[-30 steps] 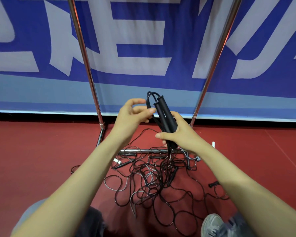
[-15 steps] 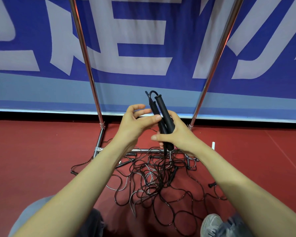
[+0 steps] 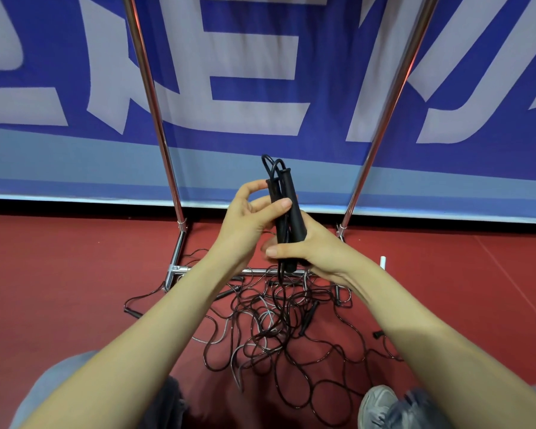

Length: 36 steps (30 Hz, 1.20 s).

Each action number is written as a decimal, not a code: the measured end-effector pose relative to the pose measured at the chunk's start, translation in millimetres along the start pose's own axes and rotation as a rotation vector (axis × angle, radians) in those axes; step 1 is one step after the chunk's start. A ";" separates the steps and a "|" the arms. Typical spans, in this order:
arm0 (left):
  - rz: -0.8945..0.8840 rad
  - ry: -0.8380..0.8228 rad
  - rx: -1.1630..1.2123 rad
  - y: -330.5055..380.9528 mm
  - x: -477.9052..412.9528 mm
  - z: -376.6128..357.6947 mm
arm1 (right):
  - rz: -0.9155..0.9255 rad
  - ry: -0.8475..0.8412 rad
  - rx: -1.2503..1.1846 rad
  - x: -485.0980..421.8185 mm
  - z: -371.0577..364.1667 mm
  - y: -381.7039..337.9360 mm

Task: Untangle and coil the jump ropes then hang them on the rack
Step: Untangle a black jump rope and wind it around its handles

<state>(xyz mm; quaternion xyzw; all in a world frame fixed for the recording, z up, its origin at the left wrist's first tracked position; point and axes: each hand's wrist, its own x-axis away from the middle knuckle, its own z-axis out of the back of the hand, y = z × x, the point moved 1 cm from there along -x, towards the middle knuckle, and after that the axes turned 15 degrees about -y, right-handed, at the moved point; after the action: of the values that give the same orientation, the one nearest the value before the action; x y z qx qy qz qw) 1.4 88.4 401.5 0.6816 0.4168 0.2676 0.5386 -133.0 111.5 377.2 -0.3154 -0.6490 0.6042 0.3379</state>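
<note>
- Head view, looking down: your right hand [image 3: 311,250] is wrapped round the lower half of a pair of slim black plastic jump-rope handles [image 3: 288,212], with the thumb laid across the front. That's a full, firm grip.
- Your left hand [image 3: 245,224] has the same handles higher up. The thumb presses across them and the index finger hooks toward the top end, so it's a narrow pinch closed on the handles.
- The handles stand nearly upright, side by side and touching. You're holding them in the air in front of the chrome tubular metal rack [image 3: 157,119], between its two slanted poles and above its bottom bar.
- A short loop of thin black cord [image 3: 271,164] pokes out above the handles, and more cord drops from their lower end toward the pile.
- The messy tangle of thin black jump ropes [image 3: 279,351] lies on the floor just in front of the rack's bottom bar, and some strands reach the bar. A pale grey rope [image 3: 226,331] is mixed into the left part.
- A loose black handle [image 3: 309,315] lies in the pile near the bar; can't tell which rope it belongs to.
- A small white stick-like piece [image 3: 383,262] sits just right of the rack's right foot. No idea what it is.
- Behind the rack there's a blue banner with big pale lettering [image 3: 248,72], and under everything a dark red sports floor [image 3: 59,274].
- Your grey sneaker [image 3: 378,404] is well in front of the rack, beside the pile's outer loops.
</note>
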 end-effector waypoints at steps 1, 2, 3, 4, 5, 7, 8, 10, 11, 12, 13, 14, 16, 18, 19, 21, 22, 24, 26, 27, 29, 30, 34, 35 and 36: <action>-0.007 0.016 0.009 -0.7 -0.1 -1.3 | -0.002 -0.016 0.005 -0.9 -0.2 -0.2; -0.012 0.031 0.016 -1.5 -0.1 -2.2 | -0.005 -0.022 0.008 -1.8 -0.6 -0.4; -0.015 0.042 0.019 -1.1 0.0 -3.4 | -0.007 -0.015 0.011 -2.1 -1.3 -0.7; -0.020 0.050 0.023 -0.2 -0.1 -3.8 | -0.005 0.013 0.020 -2.5 -1.9 -0.8; -0.026 0.056 0.028 1.3 -0.6 -4.0 | -0.001 0.065 0.043 -2.8 -1.8 0.6; -0.054 0.090 0.034 5.1 -2.8 0.1 | 0.017 0.216 0.196 0.0 -3.1 1.0; -0.073 0.119 0.038 7.5 -3.9 3.5 | 0.029 0.281 0.320 1.6 -4.5 1.4; -0.099 0.168 0.062 10.8 -5.4 9.9 | 0.050 0.319 0.498 4.0 -9.1 2.6; -0.106 0.175 0.085 11.5 -5.1 11.2 | 0.056 0.316 0.521 4.5 -11.4 2.8; -0.111 0.175 0.110 11.6 -4.4 11.5 | 0.056 0.313 0.520 4.8 -12.4 2.7; -0.116 0.171 0.132 11.7 -3.4 10.7 | 0.055 0.304 0.494 5.0 -12.5 2.1; -0.122 0.168 0.147 11.3 -3.0 9.9 | 0.057 0.290 0.444 4.4 -11.3 2.0; -0.139 0.166 0.167 11.8 -2.9 9.6 | 0.065 0.261 0.337 3.8 -8.1 0.6; -0.150 0.167 0.180 13.3 -3.3 10.9 | 0.058 0.224 0.247 3.8 -7.4 0.6; -0.147 0.166 0.175 13.6 -3.3 11.5 | 0.055 0.206 0.211 4.2 -8.7 0.6; -0.135 0.158 0.160 13.3 -2.8 12.1 | 0.048 0.193 0.159 4.3 -10.3 1.5; -0.130 0.155 0.156 12.7 -2.7 12.3 | 0.038 0.196 0.152 3.5 -10.7 2.0; -0.127 0.160 0.156 11.4 -3.4 12.5 | 0.024 0.239 0.190 2.8 -11.3 2.5; -0.125 0.173 0.160 11.0 -3.3 11.9 | 0.008 0.278 0.322 2.4 -14.3 4.7; -0.122 0.178 0.160 10.5 -2.9 11.0 | -0.014 0.298 0.392 2.7 -17.4 6.0; -0.116 0.184 0.149 9.1 -2.4 9.5 | -0.028 0.353 0.496 3.4 -22.5 8.2; -0.113 0.185 0.138 8.2 -2.8 9.1 | -0.023 0.371 0.526 3.3 -23.2 8.0; -0.105 0.196 0.125 6.9 -4.5 11.1 | -0.073 0.362 0.591 -0.4 -19.3 7.4; -0.104 0.201 0.122 6.7 -4.8 12.3 | -0.073 0.347 0.578 -1.4 -19.3 7.8; -0.103 0.205 0.120 6.4 -5.0 13.8 | -0.063 0.329 0.560 -1.8 -20.1 7.5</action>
<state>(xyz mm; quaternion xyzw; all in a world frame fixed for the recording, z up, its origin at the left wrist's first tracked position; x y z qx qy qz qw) 11.9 76.5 404.2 0.6593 0.5193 0.2827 0.4645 -115.5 122.1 370.4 -0.2836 -0.4038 0.6894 0.5303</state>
